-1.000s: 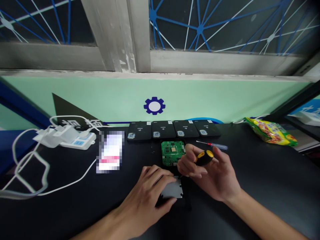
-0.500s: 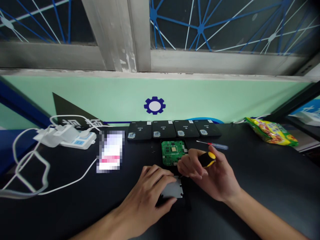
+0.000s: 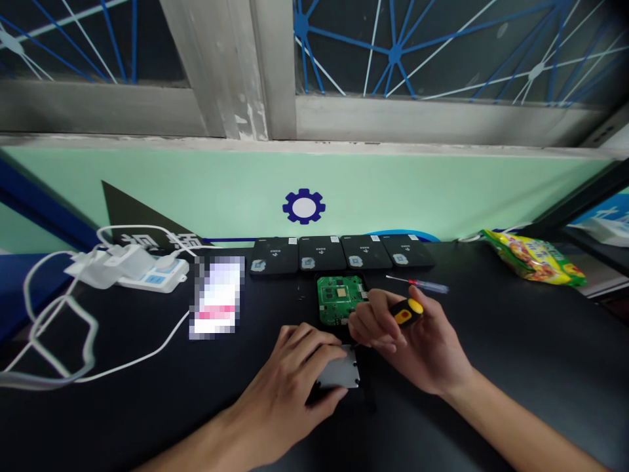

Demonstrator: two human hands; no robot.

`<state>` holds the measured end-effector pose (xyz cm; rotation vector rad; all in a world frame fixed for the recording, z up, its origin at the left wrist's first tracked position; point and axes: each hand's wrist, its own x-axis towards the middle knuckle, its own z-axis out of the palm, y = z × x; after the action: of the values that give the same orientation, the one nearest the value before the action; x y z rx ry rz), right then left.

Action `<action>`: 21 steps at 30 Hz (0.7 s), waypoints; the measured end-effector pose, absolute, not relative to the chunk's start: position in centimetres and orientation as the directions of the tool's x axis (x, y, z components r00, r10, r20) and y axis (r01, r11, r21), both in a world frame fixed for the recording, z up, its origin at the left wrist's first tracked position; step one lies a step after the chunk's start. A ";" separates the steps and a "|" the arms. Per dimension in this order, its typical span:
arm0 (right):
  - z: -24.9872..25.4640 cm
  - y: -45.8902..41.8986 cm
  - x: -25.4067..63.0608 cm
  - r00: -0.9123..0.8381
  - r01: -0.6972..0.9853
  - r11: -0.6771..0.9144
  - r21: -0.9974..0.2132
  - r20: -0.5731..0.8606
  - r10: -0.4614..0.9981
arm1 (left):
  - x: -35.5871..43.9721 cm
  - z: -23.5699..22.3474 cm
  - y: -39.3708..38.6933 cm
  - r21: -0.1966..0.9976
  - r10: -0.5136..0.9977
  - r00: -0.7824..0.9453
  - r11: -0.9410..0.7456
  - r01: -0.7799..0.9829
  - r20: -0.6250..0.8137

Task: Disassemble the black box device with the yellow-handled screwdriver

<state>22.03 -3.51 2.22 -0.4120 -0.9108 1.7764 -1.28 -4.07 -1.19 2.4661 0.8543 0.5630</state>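
My left hand (image 3: 295, 377) grips a grey metal plate (image 3: 339, 370), its fingers over the top and left side and the thumb along the near edge. A dark case or cover seems to lie under the plate, but it blends into the table. My right hand (image 3: 407, 341) is closed around a black-and-yellow screwdriver (image 3: 407, 313). The screwdriver's shaft is mostly hidden by the fingers and points toward the plate's upper right corner. Just beyond both hands lies a green circuit board (image 3: 339, 298) in a black case, partly covered by my right fingers.
Several flat black boxes (image 3: 322, 254) line the back of the table. A small screwdriver (image 3: 427, 286) lies to the right, near a yellow-green snack bag (image 3: 535, 259). Tiny screws (image 3: 301, 298) sit left of the board. A lit phone (image 3: 219, 295) and a white power strip (image 3: 157, 275) with cables are at left.
The screwdriver's handle has turned in my right hand, so a yellow-and-red mark on it now shows. My left hand stays in place on the plate.
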 end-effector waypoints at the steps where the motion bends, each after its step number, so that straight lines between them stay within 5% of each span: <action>1: 2.2 -3.5 22.1 -0.389 -0.639 -0.156 -0.753 0.141 0.911 | -1.3 -1.2 -4.1 0.546 0.654 0.723 -0.698 0.463 0.224; 21: 2.2 -3.6 22.0 -0.394 -0.659 -0.168 -0.733 0.146 0.907 | -1.3 -1.1 -4.0 0.531 0.643 0.724 -0.716 0.453 0.249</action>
<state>21.98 -3.61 2.20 -0.3966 -0.8970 1.7849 -1.29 -4.02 -1.11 2.4895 0.8395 0.5883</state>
